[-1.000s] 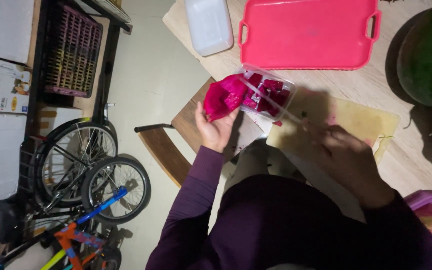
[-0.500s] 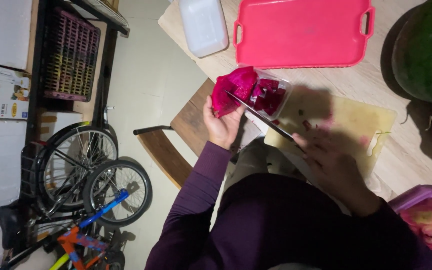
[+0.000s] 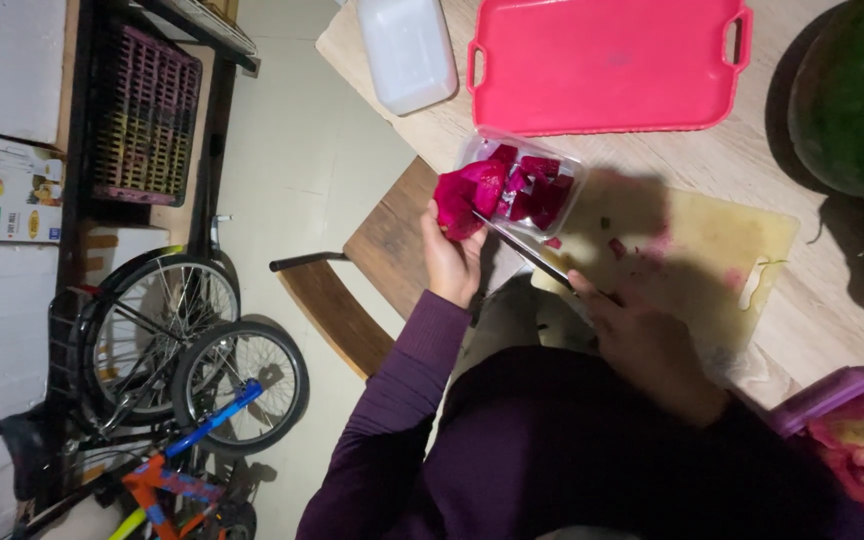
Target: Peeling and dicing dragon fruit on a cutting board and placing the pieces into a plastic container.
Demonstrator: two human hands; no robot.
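My left hand [image 3: 452, 262] holds a piece of magenta dragon fruit [image 3: 464, 198] at the edge of a clear plastic container [image 3: 562, 210] that has several dark red fruit chunks in it. My right hand [image 3: 642, 340] grips a knife [image 3: 527, 255]; its blade points up-left and touches the fruit in my left hand. Both hands are over the near edge of a pale cutting board [image 3: 702, 265] stained with red juice and small scraps.
A pink tray [image 3: 607, 65] and a white lidded box [image 3: 407, 50] lie beyond the container on the wooden table [image 3: 832, 320]. A watermelon [image 3: 857, 95] sits at the right. A purple bin with fruit peels [image 3: 852, 440] is at the lower right. Bicycles [image 3: 182, 370] and a wooden chair [image 3: 352, 290] stand at left.
My left hand has carried the fruit piece closer to the container's rim, and the knife blade has come up against it. The view has shifted a little.
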